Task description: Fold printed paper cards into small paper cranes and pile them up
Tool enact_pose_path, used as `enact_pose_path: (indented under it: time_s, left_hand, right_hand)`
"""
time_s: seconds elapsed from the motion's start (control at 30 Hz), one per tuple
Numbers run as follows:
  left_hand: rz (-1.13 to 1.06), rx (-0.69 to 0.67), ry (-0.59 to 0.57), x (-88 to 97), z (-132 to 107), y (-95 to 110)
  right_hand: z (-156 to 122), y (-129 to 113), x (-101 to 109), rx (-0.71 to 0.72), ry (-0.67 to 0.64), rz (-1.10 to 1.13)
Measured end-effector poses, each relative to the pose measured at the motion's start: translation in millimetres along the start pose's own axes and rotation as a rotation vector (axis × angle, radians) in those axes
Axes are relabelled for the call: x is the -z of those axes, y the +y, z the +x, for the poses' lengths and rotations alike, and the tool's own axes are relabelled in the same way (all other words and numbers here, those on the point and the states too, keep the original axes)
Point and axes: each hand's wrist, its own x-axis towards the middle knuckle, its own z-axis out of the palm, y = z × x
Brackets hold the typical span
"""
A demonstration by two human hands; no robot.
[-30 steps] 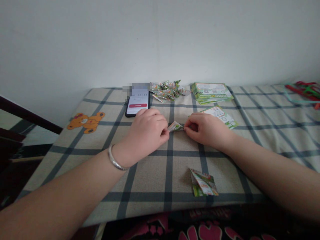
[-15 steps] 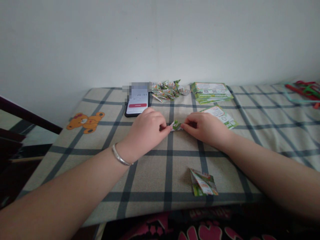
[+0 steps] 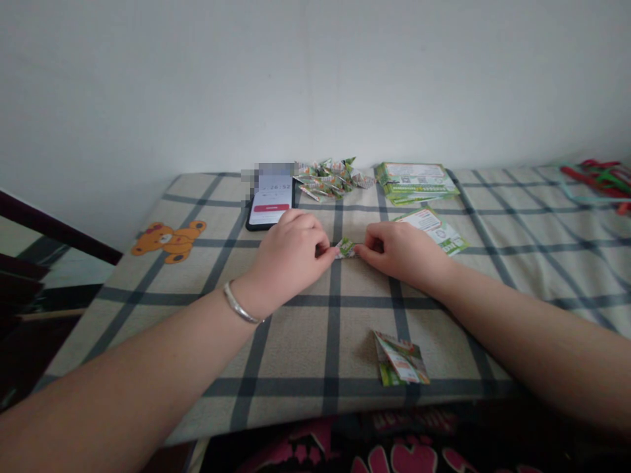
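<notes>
A small folded piece of printed paper (image 3: 346, 247), green and white, lies low over the checked cloth between my hands. My left hand (image 3: 296, 249) pinches its left end between thumb and fingers. At the right end, my right hand (image 3: 401, 253) pinches it the same way; those fingertips are partly hidden. Just behind my right hand is a flat printed leaflet (image 3: 438, 233), partly covered by the hand. Nearer the front edge sits another partly folded leaflet (image 3: 401, 360), its flap standing up a little.
Along the wall stand a phone (image 3: 271, 197) with a lit screen, a cluster of folded paper pieces (image 3: 332, 179) and a stack of leaflets (image 3: 419, 180). A bear cutout (image 3: 170, 242) lies at left. Red and green items fill a clear tray (image 3: 576, 190) at far right.
The folded paper has tilted slightly between my fingertips, and my right hand has shifted a little to the left. The other things have stayed in place.
</notes>
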Motion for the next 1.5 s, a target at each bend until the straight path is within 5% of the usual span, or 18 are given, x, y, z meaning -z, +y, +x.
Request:
enact_pose_path:
  time_s: [0.43, 0.8, 1.5]
  left_hand:
    - [0.001, 0.008, 0.005, -1.1, 1.2, 0.2]
    - [0.0, -0.013, -0.028, -3.1, 1.6, -2.4]
    - [-0.08, -0.095, -0.096, -2.6, 2.1, -10.0]
  right_hand:
    - [-10.8, -1.5, 0.6, 0.306, 0.095, -0.126]
    - [-8.0, -1.8, 2.9, 0.325, 0.066, -0.157]
    - [0.9, 10.8, -0.2, 0.216, -0.025, 0.16]
